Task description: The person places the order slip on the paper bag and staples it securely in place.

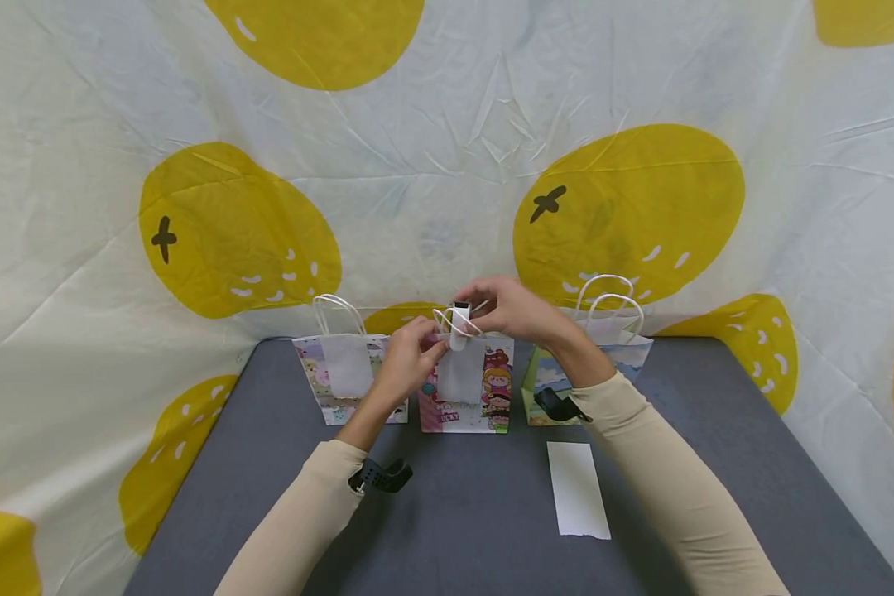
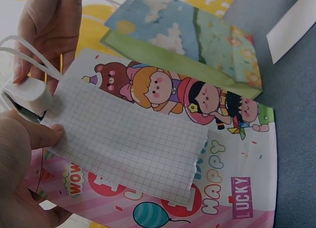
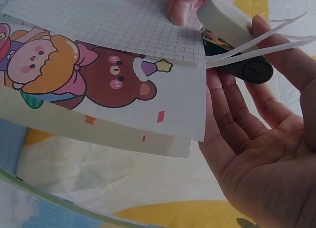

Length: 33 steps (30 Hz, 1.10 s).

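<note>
A pink-and-white paper gift bag (image 1: 465, 420) with cartoon figures stands upright in the middle, a slip of grid paper (image 2: 128, 139) lying flat against its front. My left hand (image 1: 408, 360) pinches the slip to the bag's top edge, thumb on the paper. In my right hand (image 1: 517, 313) is a small stapler (image 3: 229, 28), white on top and black below. Its mouth straddles the slip and the bag's rim, one finger on the white top and others under the black base. White cord handles (image 3: 276, 48) cross beside the stapler.
To the left stands another gift bag (image 1: 314, 364) with a white slip (image 1: 348, 368) on its front. On the right is a green-and-blue bag (image 1: 629, 358), partly behind my right arm. A loose white slip (image 1: 579, 490) lies on the grey table (image 1: 477, 513). Behind hangs a patterned cloth (image 1: 432, 165).
</note>
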{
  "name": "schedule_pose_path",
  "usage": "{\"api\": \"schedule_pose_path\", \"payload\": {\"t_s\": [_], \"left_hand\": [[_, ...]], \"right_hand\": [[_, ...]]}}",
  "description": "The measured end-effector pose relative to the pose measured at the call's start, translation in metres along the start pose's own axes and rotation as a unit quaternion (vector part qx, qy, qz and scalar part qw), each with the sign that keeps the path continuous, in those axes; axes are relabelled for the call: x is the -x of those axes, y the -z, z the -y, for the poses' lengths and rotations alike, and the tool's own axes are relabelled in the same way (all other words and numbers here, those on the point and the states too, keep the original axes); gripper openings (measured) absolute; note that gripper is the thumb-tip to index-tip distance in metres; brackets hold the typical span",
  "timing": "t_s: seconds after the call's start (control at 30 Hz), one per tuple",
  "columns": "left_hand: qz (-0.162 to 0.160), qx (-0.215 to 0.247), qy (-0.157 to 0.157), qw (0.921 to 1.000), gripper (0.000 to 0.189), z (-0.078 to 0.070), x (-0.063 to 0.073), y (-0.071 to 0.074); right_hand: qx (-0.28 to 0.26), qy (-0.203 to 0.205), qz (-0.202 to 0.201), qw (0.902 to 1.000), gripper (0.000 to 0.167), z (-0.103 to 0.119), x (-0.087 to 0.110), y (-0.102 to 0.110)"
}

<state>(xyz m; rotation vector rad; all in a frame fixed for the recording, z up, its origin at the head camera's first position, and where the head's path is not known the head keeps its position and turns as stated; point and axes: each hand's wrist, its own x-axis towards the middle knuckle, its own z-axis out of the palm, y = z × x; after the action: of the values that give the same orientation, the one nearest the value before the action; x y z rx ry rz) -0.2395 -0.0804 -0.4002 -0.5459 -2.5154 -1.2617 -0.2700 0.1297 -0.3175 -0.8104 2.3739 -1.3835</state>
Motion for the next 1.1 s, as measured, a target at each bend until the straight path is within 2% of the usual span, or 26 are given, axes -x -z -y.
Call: {"api": "schedule_pose_path", "payload": {"t_s": [0.3, 0.63, 0.8, 0.93, 1.1], "left_hand": [[-0.001, -0.001, 0.006, 1.0, 0.007, 0.0006, -0.0012, -0.0005], [-0.004, -0.01, 0.01, 0.9999, 0.005, -0.0004, -0.0025, -0.0006], [0.0, -0.003, 0.006, 1.0, 0.004, -0.0025, -0.0023, 0.0004], [0.005, 0.003, 0.008, 1.0, 0.003, -0.0037, -0.0023, 0.0011], [0.009, -0.003, 0.017, 0.9998, 0.003, -0.0041, -0.0022, 0.0013]], "right_hand": [[0.016, 0.002, 0.003, 0.9999, 0.042, 0.0006, -0.0008, -0.001], [-0.027, -0.005, 0.002, 0.9996, 0.041, 0.0001, -0.0018, -0.0026], [-0.047, 0.016, 0.016, 0.9986, 0.038, -0.0018, -0.0028, -0.003], [-0.049, 0.025, 0.027, 0.9981, 0.037, -0.0025, -0.0031, -0.0031], [-0.036, 0.012, 0.029, 0.9989, 0.036, -0.0017, -0.0028, -0.0029]]}}
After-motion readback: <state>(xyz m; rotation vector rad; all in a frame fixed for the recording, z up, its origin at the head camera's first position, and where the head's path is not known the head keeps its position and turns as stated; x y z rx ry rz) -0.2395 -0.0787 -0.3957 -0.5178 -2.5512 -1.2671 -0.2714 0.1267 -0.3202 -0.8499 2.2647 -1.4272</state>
